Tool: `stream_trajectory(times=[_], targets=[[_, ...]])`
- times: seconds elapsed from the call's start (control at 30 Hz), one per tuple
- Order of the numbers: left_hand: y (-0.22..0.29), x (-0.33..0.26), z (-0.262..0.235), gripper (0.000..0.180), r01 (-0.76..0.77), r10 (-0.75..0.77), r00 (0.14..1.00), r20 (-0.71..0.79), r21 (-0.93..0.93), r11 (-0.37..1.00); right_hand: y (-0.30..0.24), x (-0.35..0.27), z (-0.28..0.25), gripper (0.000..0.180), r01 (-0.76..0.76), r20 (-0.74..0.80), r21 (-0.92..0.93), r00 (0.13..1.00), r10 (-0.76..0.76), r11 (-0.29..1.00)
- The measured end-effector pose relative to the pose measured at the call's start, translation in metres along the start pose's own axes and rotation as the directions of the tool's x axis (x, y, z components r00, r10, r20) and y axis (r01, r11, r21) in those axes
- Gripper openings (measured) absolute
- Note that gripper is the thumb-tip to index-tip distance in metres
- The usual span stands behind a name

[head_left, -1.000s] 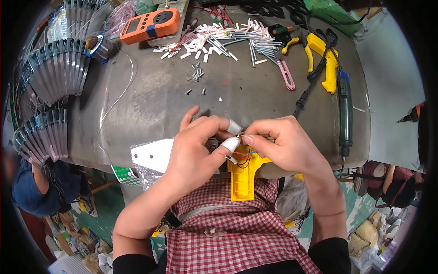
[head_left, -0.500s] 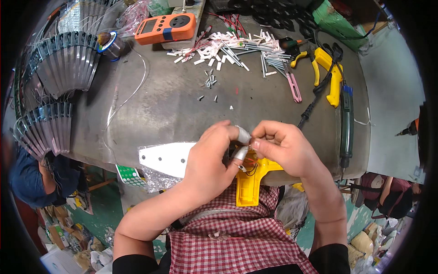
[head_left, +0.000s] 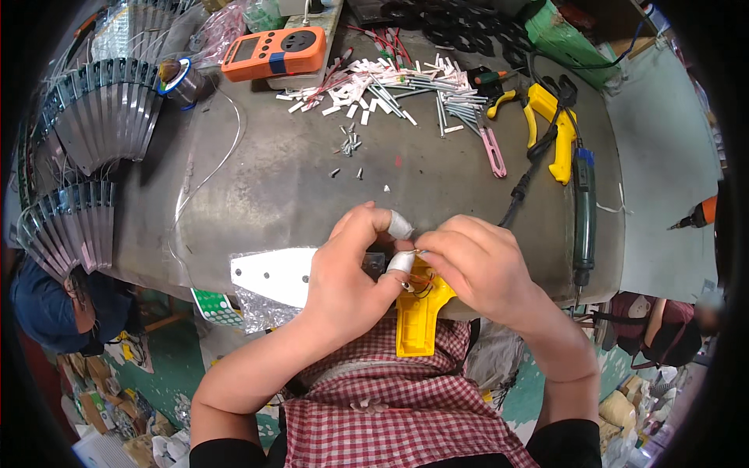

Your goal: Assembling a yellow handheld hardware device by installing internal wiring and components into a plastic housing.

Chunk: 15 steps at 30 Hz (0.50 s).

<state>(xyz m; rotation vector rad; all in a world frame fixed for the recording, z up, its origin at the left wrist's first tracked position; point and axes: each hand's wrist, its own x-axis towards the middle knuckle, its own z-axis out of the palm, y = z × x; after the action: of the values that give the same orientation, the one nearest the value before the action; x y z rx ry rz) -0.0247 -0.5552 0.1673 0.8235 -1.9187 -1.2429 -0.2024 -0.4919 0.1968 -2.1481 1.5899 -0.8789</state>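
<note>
Over the table's near edge, my hands meet above a yellow plastic housing [head_left: 416, 331] with an open hollow handle. Thin red and dark wires [head_left: 424, 285] curl out of its upper part. My right hand [head_left: 484, 265] pinches a fine wire end between thumb and fingertips, close to the left thumb. My left hand [head_left: 347, 261] is curled, with white tape on its thumb and index finger. That index finger is raised apart from the thumb; what the other fingers hold is hidden. Beside the left hand lies a white pointed plate [head_left: 273, 277] with dark holes, on clear bubble wrap [head_left: 265, 312].
Screws [head_left: 349, 144], white sleeves and metal rods [head_left: 390, 90] lie further back. An orange meter [head_left: 273, 53], a solder spool [head_left: 183, 84] and fanned metal blades [head_left: 101, 117] stand left. On the right are a yellow tool housing [head_left: 562, 140] and a dark electric screwdriver [head_left: 583, 218].
My left index finger has lifted away from the thumb. The right hand has turned and closed in, its fingers now covering the housing's right arm. The whole view has shifted slightly.
</note>
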Motion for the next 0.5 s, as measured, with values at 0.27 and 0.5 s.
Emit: stream_trajectory(times=[0.27, 0.5], targets=[[0.005, 0.004, -0.002, 0.037, 0.14, -0.135, 0.989, 0.065, -0.075, 0.987, 0.011, 0.006, -0.002, 0.015, -0.314, 0.269, 0.31, 0.934, 0.234, 0.897], [0.003, 0.006, -0.003, 0.041, 0.168, -0.15, 0.975, 0.165, -0.099, 0.981, 0.01, -0.003, 0.008, 0.015, -0.208, 0.135, 0.156, 0.973, 0.187, 0.966]])
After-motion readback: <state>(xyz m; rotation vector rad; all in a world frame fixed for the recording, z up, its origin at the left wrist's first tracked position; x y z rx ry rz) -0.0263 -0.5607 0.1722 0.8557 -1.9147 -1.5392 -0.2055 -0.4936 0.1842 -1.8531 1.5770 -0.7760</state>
